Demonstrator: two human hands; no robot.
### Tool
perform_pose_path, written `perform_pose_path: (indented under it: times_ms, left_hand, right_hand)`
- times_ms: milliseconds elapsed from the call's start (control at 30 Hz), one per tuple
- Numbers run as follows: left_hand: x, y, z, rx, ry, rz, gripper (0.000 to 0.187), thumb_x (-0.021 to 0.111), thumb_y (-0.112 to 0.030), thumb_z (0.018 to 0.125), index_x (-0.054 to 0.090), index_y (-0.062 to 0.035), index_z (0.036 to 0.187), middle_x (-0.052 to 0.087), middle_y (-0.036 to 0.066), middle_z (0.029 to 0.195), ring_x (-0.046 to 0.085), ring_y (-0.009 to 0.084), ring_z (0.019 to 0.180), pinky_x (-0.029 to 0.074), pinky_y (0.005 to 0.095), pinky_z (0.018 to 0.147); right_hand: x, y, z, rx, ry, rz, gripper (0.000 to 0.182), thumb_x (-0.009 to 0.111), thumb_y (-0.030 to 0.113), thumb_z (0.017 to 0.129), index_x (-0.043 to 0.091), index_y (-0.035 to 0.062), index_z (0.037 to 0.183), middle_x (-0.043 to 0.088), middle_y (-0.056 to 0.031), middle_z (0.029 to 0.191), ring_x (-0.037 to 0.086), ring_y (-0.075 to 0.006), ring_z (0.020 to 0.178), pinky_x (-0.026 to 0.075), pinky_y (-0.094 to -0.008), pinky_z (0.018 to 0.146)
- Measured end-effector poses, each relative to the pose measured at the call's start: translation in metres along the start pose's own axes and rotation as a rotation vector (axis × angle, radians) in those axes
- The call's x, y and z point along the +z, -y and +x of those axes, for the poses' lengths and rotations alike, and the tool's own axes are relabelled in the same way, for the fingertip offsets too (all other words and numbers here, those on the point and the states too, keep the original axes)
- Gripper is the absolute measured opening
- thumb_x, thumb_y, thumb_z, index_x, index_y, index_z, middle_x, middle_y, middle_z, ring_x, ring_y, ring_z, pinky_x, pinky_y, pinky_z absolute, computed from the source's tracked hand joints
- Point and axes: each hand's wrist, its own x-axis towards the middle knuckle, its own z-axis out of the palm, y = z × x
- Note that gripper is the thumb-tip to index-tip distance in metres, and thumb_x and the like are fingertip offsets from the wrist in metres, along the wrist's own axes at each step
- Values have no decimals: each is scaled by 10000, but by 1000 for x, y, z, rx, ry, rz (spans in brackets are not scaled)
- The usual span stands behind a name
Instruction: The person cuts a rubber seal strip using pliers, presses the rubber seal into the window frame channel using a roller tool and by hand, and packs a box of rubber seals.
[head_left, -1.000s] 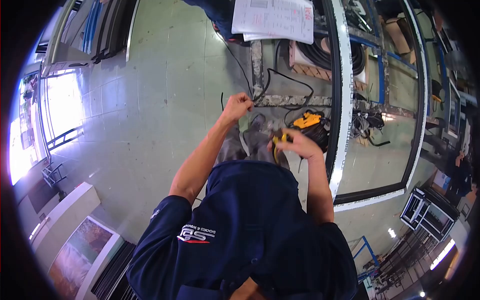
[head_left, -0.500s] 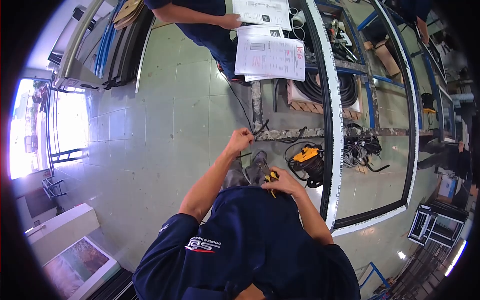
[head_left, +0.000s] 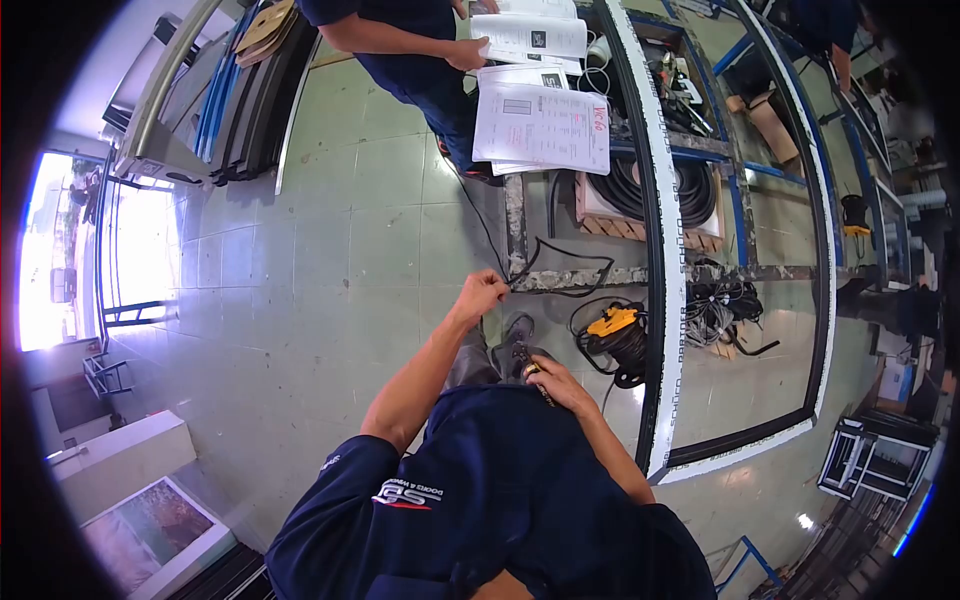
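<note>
"How do the hands stand?"

"The left hand (head_left: 483, 294), in the centre of the frame, has its fingertips pressed together, and they seem to pinch the black strip (head_left: 575, 249). The right hand (head_left: 562, 385), lower and more to the right, is closed around the pliers (head_left: 533, 370)."

"Where is the strip, and why so?"

"It makes a loose loop right of centre, across the bar (head_left: 625, 276). Perhaps the bar supports its slack; whether they touch, I cannot tell. The pliers' handles lie in the palm, probably so the tool is secure in one hand."

"And the papers (head_left: 543, 125), upper centre?"

"They overlap, printed side up, I suppose for easy reading. Another person's hand (head_left: 467, 53) is at the upper sheets."

"What is the room like?"

"The floor (head_left: 330, 250) has pale, glossy tiles. A large frame (head_left: 676, 260) fills the right side, with a reel (head_left: 615, 335) near its left edge. Bright light enters at far left."
</note>
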Motion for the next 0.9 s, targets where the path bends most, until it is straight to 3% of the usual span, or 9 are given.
perform_pose_path:
  times_ms: [167, 200, 333, 433, 633, 667, 733, 800, 900]
  left_hand:
    - [-3, 12, 4, 61, -3, 23, 75, 653, -76, 833, 604, -62, 778, 604, 26, 646, 432, 56, 474, 304, 228, 421]
    - [-4, 13, 4, 86, 6, 32, 79, 654, -82, 838, 606, -65, 778, 603, 21, 653, 438, 54, 489, 308, 222, 433]
    - [-6, 7, 3, 3, 7, 14, 85, 650, -70, 813, 619, -28, 747, 605, 17, 661, 500, 75, 596, 383, 255, 532]
    - [-12, 6, 2, -20, 72, -32, 67, 657, -64, 819, 623, -23, 780, 605, 11, 674, 513, 75, 606, 399, 250, 548]
    - [-16, -7, -3, -39, 111, -59, 54, 660, -51, 837, 636, -4, 823, 608, 12, 699, 550, 81, 666, 424, 243, 603]
    - [-16, -7, -3, -35, 117, -56, 56, 660, -51, 839, 639, 0, 829, 610, 14, 703, 553, 81, 673, 427, 243, 609]
    - [-17, 0, -2, 25, 125, -54, 80, 656, -103, 866, 624, -36, 837, 602, -19, 708, 478, 42, 612, 348, 227, 531]
    - [-18, 0, -5, 5, 128, -37, 89, 655, -105, 871, 625, -27, 842, 600, -20, 708, 474, 42, 613, 357, 224, 545]
    - [-21, 7, -6, 16, 126, -36, 86, 654, -93, 875, 629, -14, 854, 601, -21, 705, 471, 37, 615, 361, 225, 548]
  right_hand:
    - [-11, 24, -5, 65, 168, 605, 431, 526, 138, 894, 526, -28, 1291, 606, -71, 1046, 592, -149, 940, 477, -282, 862]
    - [-5, 44, -12, 72, 207, 627, 416, 590, 137, 886, 536, 8, 1278, 582, -47, 1008, 575, -135, 923, 470, -265, 853]
    - [14, 33, -10, 92, 357, 315, 513, 715, 97, 816, 537, 28, 1292, 567, -17, 1010, 548, -105, 954, 441, -235, 859]
    - [21, 48, -7, 100, 323, 396, 527, 639, 91, 830, 501, -5, 1329, 597, -38, 1056, 579, -116, 966, 444, -223, 845]
    - [4, 81, 17, 110, 83, 395, 600, 532, 114, 878, 381, -28, 1441, 613, -124, 1151, 624, -208, 1019, 500, -314, 890]
    - [3, 86, 21, 44, 51, 312, 483, 544, 115, 889, 482, -17, 1350, 625, -111, 1118, 625, -192, 991, 498, -309, 884]
    - [1, 95, 30, 38, 14, 146, 379, 565, 107, 894, 542, -5, 1255, 632, -90, 1093, 614, -167, 971, 493, -302, 871]
    - [1, 96, 40, 85, -38, 38, 229, 616, 56, 885, 604, 20, 1111, 641, -49, 1032, 584, -118, 913, 476, -276, 828]
    - [6, 93, 52, 5, -103, -182, 254, 623, 11, 886, 598, 25, 1138, 634, -30, 1002, 564, -102, 871, 464, -259, 800]
